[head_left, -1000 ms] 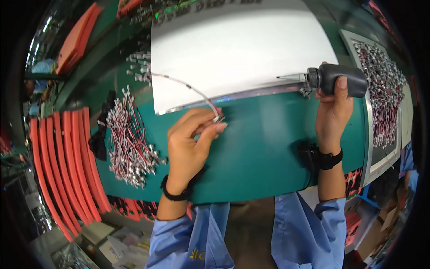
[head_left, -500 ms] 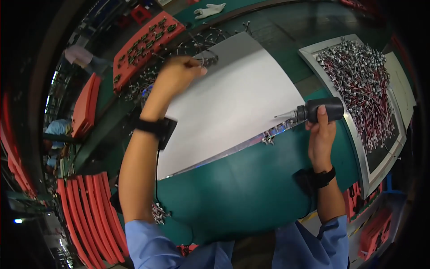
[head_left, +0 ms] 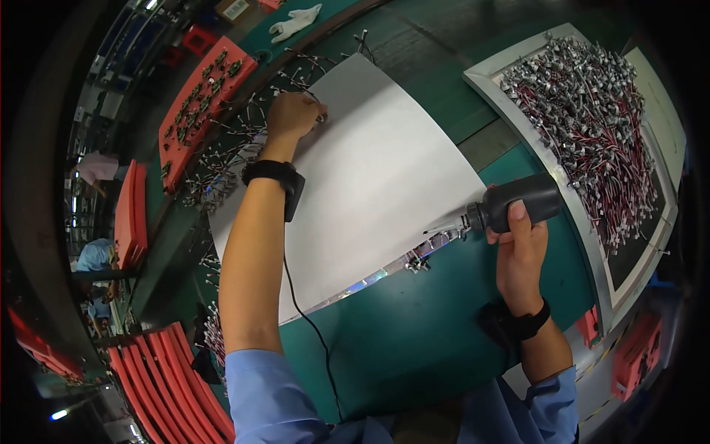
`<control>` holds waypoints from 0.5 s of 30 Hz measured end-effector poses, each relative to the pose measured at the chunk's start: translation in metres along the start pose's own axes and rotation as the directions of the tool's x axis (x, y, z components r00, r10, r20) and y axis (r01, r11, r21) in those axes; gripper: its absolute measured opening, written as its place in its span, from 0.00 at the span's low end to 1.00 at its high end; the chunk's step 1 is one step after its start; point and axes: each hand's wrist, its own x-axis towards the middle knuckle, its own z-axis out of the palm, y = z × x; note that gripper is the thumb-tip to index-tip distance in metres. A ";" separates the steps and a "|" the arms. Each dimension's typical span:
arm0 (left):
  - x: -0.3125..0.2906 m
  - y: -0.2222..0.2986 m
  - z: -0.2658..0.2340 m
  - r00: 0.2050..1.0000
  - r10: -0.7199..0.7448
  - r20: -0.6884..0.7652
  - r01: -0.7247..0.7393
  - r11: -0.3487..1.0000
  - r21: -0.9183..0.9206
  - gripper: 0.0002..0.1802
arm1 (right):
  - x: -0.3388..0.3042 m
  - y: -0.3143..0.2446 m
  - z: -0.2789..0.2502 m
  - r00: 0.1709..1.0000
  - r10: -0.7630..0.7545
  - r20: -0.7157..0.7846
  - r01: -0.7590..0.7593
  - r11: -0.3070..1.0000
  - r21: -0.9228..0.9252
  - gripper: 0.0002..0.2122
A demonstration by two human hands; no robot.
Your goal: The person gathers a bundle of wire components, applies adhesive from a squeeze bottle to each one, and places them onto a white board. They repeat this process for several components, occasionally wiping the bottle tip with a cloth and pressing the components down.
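My right hand [head_left: 521, 255] grips a dark squeeze bottle [head_left: 526, 203] with a thin needle nozzle. The nozzle points left over the near right edge of a large white sheet [head_left: 370, 170]. At the sheet's far left edge, my left hand [head_left: 294, 117] has its fingers curled together; whatever they pinch, if anything, is too small to make out. Thin wired parts [head_left: 237, 137] stick out along that far left edge. A small cluster of similar parts [head_left: 418, 260] sits at the near edge, beside a shiny rainbow-coloured strip [head_left: 362, 283].
A grey-framed tray [head_left: 603, 296] heaped with red-wired parts [head_left: 584, 133] stands at right. Red boards, one bearing small green parts [head_left: 200, 103], lie to the left, with a red stack [head_left: 166, 377] nearer. A white glove [head_left: 296, 22] lies at the back. People work far left.
The whole view has shifted. My left hand, blurred before, now shows curled fingers at the sheet's edge. My right hand still holds the bottle, its nozzle now lower and further left in view.
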 end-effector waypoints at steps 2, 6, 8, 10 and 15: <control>-0.009 0.007 -0.005 1.000 -0.030 0.011 0.030 1.000 -0.003 0.13 | 0.000 0.001 0.000 1.000 0.003 -0.003 -0.003 1.000 0.002 0.15; -0.021 0.005 -0.003 0.997 -0.051 -0.050 0.052 0.999 0.010 0.13 | 0.000 0.001 0.001 1.000 -0.002 0.001 0.002 1.000 0.007 0.15; -0.026 0.005 0.000 0.982 0.024 -0.188 -0.014 0.998 0.054 0.13 | 0.000 0.001 0.001 1.000 -0.005 0.008 0.005 1.000 0.006 0.15; -0.027 0.005 0.001 0.982 -0.015 -0.189 0.024 0.999 0.047 0.13 | 0.000 0.002 0.000 1.000 -0.005 0.019 0.005 1.000 0.002 0.15; -0.029 0.004 0.004 0.983 -0.085 -0.160 0.094 0.994 0.051 0.12 | 0.000 0.001 0.001 1.000 0.001 0.012 -0.001 1.000 -0.012 0.16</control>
